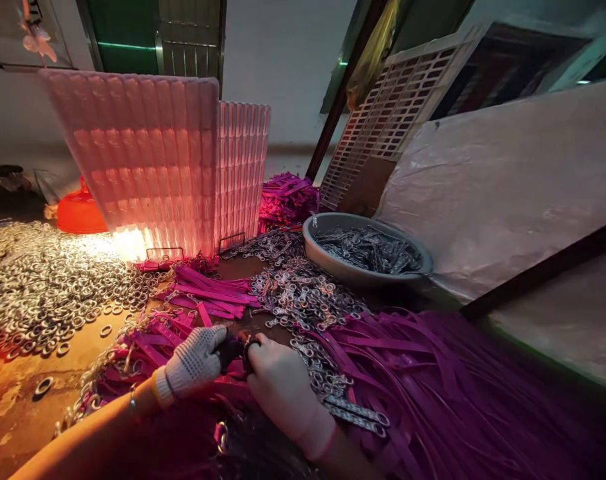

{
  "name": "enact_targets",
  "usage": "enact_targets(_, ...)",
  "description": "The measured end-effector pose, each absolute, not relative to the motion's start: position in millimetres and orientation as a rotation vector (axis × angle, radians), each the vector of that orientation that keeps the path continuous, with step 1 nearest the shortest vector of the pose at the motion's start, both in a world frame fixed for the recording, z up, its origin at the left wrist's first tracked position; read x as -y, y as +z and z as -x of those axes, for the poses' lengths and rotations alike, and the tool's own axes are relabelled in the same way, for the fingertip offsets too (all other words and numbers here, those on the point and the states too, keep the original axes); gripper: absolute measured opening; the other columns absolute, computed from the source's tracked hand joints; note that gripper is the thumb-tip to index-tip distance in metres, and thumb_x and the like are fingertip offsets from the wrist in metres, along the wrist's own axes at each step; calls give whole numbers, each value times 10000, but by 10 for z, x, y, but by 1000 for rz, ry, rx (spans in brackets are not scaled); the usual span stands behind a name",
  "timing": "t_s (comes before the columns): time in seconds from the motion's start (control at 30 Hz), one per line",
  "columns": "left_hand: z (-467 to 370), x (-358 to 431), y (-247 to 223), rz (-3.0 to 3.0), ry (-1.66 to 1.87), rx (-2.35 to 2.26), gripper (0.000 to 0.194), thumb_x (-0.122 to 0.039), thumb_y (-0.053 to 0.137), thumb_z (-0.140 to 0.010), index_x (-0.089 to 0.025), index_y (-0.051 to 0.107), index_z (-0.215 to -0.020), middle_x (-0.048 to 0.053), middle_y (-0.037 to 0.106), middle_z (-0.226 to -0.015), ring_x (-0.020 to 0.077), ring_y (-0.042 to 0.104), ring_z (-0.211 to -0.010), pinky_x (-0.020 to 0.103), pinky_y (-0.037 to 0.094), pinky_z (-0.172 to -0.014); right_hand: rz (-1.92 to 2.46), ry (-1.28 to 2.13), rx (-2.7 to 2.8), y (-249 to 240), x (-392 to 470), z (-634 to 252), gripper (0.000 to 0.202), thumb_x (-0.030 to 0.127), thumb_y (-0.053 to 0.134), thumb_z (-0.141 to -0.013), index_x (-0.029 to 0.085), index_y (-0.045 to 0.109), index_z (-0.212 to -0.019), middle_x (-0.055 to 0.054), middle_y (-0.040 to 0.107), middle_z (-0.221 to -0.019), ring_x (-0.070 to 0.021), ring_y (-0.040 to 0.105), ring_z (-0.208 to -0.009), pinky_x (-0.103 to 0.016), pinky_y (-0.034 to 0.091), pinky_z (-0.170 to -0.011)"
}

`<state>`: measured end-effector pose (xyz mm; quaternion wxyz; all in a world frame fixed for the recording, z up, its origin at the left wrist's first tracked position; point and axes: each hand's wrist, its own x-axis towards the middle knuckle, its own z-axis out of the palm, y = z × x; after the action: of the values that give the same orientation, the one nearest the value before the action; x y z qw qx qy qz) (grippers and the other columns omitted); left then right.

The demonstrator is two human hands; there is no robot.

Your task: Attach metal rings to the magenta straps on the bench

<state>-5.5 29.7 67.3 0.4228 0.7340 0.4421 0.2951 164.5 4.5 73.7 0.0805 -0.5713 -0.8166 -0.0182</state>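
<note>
My left hand (195,363), in a white dotted glove, is closed, its dark-covered fingertips pinching at something too small and shadowed to name. My right hand (281,379), in a pale glove, is closed right beside it, fingers curled against the same dark spot; what it holds is hidden. Under and around both hands lie purple straps (155,340). Just right of my right hand are metal chains with end rings (327,373). Below my left hand a metal ring (223,437) sits on the end of a purple strap.
Loose metal rings (43,280) are heaped at left near a bright lamp with a red shade (80,212). Two ribbed plastic panels (143,153) stand behind. A grey basin (327,260) holds chains. Long purple straps (433,373) spread at right below a pale sheet (513,187).
</note>
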Motion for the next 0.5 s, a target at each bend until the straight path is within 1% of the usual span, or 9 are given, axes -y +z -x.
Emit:
enact_targets(0.07, 92, -271, 589, -2038, 711, -1129, 233, -310, 530, -876, -157, 555, -702, 11, 577, -667, 103, 449, -591, 217, 308, -550, 1702, -91, 2428, 683, -14, -1632, 196, 43, 499, -708, 172, 642, -743, -92, 676, -789, -197, 607, -693, -298, 301, -597)
enact_targets(0.17, 165, -273, 458, -1981, 641, -1083, 139, -240, 552, -827, -154, 594, -726, 21, 605, -698, 116, 461, -610, 220, 321, -559, 1713, -94, 2402, 671, 6, -1585, 193, 39, 497, -731, 169, 635, -768, -94, 680, -802, -193, 612, -722, -284, 328, -625)
enact_targets(0.27, 223, -279, 440, -1719, 699, -1054, 214, -285, 513, -862, -132, 620, -757, 31, 596, -703, 116, 453, -608, 217, 331, -543, 1735, 44, 2423, 797, -3, -1521, 220, 60, 495, -772, 169, 640, -896, -91, 697, -903, -190, 628, -786, -271, 349, -660)
enact_targets(0.33, 246, -265, 476, -1646, 756, -1073, 272, -329, 498, -885, -121, 626, -766, 32, 586, -683, 112, 446, -596, 217, 334, -537, 1761, 176, 2473, 904, -19, -1482, 217, 92, 512, -785, 169, 634, -945, -86, 707, -928, -196, 644, -806, -269, 349, -654)
enact_targets(0.4, 258, -232, 500, -1693, 786, -1103, 284, -337, 502, -889, -119, 632, -762, 32, 590, -675, 113, 451, -605, 218, 342, -549, 1828, 243, 2504, 966, -30, -1448, 198, 110, 514, -790, 163, 631, -940, -87, 717, -892, -204, 660, -789, -271, 330, -616)
enact_targets(0.5, 266, -162, 475, -1810, 779, -1135, 250, -293, 509, -880, -122, 650, -764, 31, 618, -693, 120, 473, -635, 218, 349, -576, 1889, 181, 2524, 934, -3, -1401, 188, 113, 495, -786, 151, 628, -914, -103, 722, -837, -213, 672, -748, -279, 299, -569)
